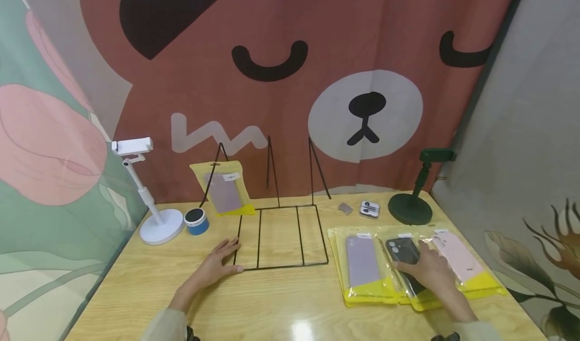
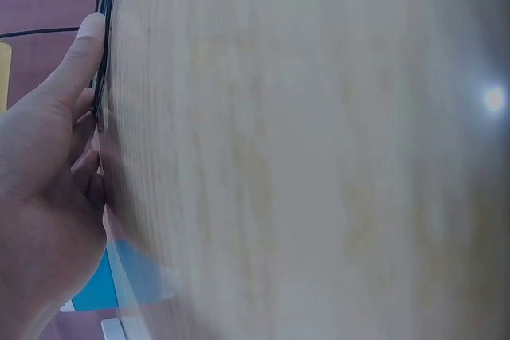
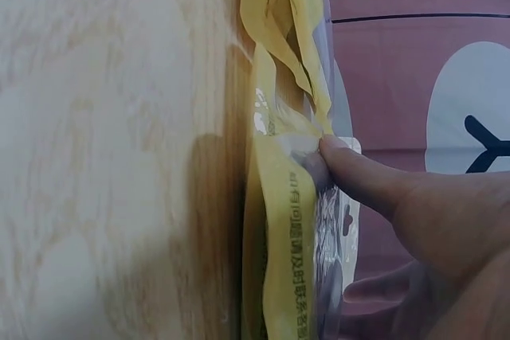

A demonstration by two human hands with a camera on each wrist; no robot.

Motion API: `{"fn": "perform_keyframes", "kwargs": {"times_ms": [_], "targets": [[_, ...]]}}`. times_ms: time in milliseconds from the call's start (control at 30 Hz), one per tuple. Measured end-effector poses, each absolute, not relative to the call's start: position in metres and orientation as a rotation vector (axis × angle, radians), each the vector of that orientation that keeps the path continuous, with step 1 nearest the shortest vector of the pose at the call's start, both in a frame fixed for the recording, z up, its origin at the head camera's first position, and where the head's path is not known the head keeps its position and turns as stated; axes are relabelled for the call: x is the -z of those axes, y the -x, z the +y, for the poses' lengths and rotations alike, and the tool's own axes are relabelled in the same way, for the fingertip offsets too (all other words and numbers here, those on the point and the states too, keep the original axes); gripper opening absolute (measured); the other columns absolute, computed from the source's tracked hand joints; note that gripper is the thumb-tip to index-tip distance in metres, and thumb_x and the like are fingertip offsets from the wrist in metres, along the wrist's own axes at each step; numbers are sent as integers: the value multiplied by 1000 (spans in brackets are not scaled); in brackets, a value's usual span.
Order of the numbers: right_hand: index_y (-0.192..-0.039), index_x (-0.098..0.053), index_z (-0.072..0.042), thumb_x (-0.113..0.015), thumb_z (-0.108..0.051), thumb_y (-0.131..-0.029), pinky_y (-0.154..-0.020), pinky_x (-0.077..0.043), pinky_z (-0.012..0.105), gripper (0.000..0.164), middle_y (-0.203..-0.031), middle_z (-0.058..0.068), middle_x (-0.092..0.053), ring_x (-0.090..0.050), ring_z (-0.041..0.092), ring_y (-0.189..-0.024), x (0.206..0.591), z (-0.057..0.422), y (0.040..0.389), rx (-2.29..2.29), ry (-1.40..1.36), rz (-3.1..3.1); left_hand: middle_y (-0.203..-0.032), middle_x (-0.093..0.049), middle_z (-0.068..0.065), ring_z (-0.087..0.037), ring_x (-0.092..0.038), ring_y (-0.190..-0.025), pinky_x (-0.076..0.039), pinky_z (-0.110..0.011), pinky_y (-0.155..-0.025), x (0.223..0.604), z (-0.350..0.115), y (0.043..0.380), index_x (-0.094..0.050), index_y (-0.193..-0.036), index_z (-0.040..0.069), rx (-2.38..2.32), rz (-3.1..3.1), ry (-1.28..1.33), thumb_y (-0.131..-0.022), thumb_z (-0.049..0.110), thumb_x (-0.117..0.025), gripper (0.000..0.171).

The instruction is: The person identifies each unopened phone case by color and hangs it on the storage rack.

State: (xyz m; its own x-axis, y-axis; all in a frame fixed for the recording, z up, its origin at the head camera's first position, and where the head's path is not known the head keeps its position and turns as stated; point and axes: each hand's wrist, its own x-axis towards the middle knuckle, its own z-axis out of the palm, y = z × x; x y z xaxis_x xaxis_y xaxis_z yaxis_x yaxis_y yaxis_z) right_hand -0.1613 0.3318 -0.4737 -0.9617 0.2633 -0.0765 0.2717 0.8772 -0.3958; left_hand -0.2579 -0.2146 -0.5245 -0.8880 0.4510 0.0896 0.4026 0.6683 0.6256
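A black wire display rack (image 1: pixel 292 266) stands on the wooden table, its hooked wires rising at the back. My left hand (image 1: pixel 216 264) rests at the rack's left front corner, thumb and fingertips touching the wire; the left wrist view shows the thumb (image 2: pixel 80 49) against it. One yellow pouch with a purple phone case (image 1: pixel 223 192) hangs at the rack's left. My right hand (image 1: pixel 430 270) lies on a clear-fronted yellow pouch with a black phone case (image 1: pixel 403 250), partly hiding it. In the right wrist view its thumb (image 3: pixel 366 173) touches the pouch. Pouches with purple (image 1: pixel 361 260) and pink cases (image 1: pixel 457 255) flank it.
A white phone stand (image 1: pixel 161 226) and a blue round speaker-like object (image 1: pixel 197 222) stand at the back left. At the back right are a dark green phone stand (image 1: pixel 410 208), boxed earphones (image 1: pixel 369 209) and a small grey object (image 1: pixel 345 208). A printed curtain (image 1: pixel 272 104) hangs behind.
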Motion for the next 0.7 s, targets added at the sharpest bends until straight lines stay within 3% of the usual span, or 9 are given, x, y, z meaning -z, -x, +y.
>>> {"fn": "perform_keyframes", "kwargs": {"times_ms": [400,567,700], "targets": [[-138,-28,15,-78,-65,-64,-68,-47,61,119,-115,48,-44,-51,61,-95,477,333,165,646,-411,3086,-155,-32,-11,-40,-17,-144,-21,-64,-109,524,-214,258,-47,-143,5,-1014,2783,-677,-84,42,-71,74],[-138,-21,23,-76,-63,-69,-80,-46,64,123,-126,50,-36,-46,61,-107,473,338,167,705,-411,2995,-155,-31,-10,-39,-16,-144,-21,-63,-109,523,-214,258,-46,-143,5,-1033,2763,-674,-84,42,-72,74],[-136,-19,26,-75,-54,-76,-88,-41,66,115,-131,49,-30,-42,60,-113,466,345,167,816,-416,2914,-155,-31,-10,-39,-16,-144,-21,-63,-110,523,-214,258,-46,-143,5,-1030,2767,-678,-84,40,-72,73]]}}
